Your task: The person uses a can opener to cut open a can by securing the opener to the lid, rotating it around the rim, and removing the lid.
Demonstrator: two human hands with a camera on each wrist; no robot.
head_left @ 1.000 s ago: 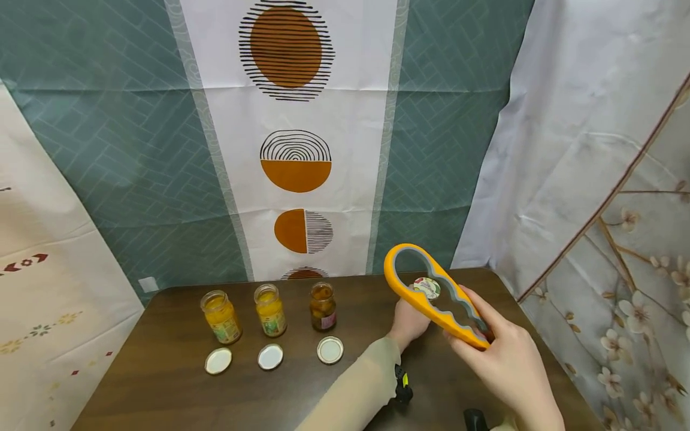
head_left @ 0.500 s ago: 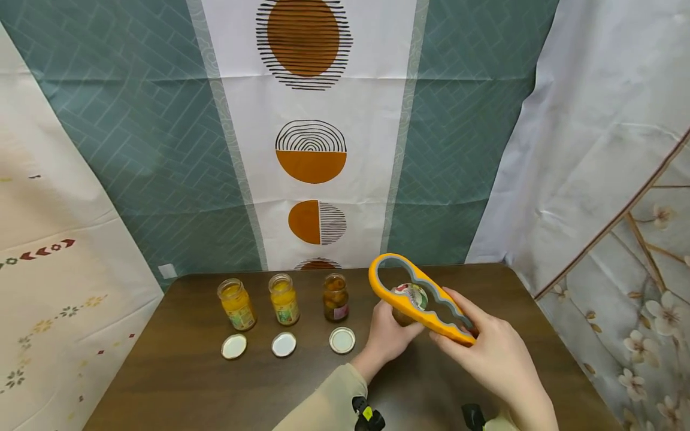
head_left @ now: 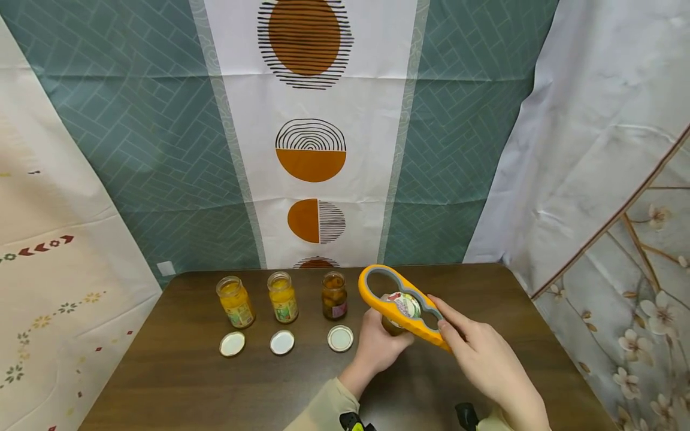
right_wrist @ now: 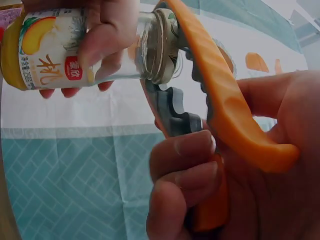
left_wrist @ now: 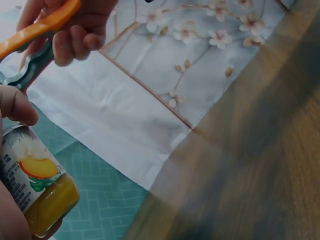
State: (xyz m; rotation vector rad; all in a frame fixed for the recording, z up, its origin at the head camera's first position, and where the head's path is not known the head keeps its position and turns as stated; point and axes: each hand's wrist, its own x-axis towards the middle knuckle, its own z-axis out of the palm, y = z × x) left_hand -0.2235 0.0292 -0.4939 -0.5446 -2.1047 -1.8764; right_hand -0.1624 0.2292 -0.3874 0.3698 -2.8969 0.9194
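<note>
My left hand (head_left: 375, 347) grips a glass jar (right_wrist: 52, 52) with a peach label and yellow contents. In the left wrist view the lower end of this jar (left_wrist: 55, 200) shows below the fingers. My right hand (head_left: 487, 356) holds the handles of an orange jar opener (head_left: 414, 327) with grey scalloped inner edges. Seen from the head, the jar's printed lid (head_left: 405, 304) lies within the opener's loop. The right wrist view has the opener's two arms on either side of the lid end, with right fingers (right_wrist: 187, 160) curled round one handle.
Two open jars of yellow fruit (head_left: 237, 306) and one open jar of darker fruit (head_left: 335, 297) stand in a row at the table's back left. A lid (head_left: 232, 344) lies before each. Patterned cloths (head_left: 463, 120) hang behind and beside the brown table (head_left: 242, 395).
My left hand has drawn the jar back and left from the table's far right. The opener has moved left and down with it, and its arms have come closer together around the lid.
</note>
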